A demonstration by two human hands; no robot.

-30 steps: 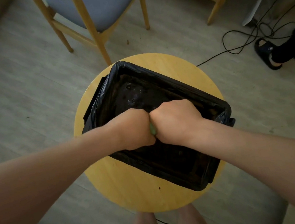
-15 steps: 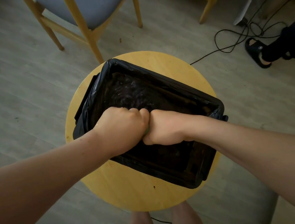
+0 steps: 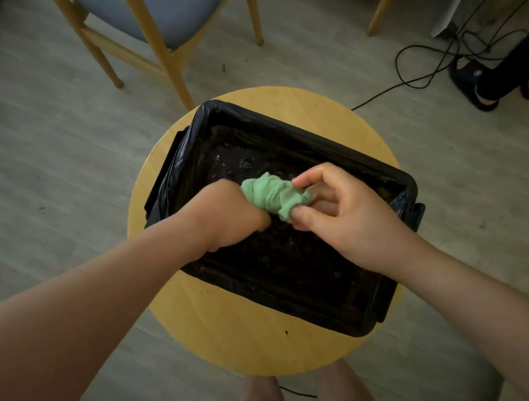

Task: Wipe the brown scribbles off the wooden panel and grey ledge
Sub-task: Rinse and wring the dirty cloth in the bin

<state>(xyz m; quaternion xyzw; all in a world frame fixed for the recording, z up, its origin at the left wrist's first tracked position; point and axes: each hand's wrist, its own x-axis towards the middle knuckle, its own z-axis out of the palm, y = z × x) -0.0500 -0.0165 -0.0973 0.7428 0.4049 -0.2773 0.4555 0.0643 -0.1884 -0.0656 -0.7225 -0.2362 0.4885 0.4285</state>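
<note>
My left hand (image 3: 230, 216) is a tight fist round one end of the pale green twisted cloth (image 3: 269, 196). Its fingers curl under, out of sight; only knuckles & back show. My right hand (image 3: 344, 213) pinches the other end btw thumb & forefinger, w/ the rest of its fingers (image 3: 325, 205) loosely half-curled behind. Cloth is a short twisted rope btw both hands, over the middle of the rectangular tub lined w/ a black plastic bag (image 3: 316, 144). Can't tell if it touches anything below. Tub sits on the round yellow wooden surface (image 3: 239, 333). Inside is v. dark: a few glints & bubbles at the far end, contents unclear. My forearms hide the tub's near-left corner & part of its right side.
</note>
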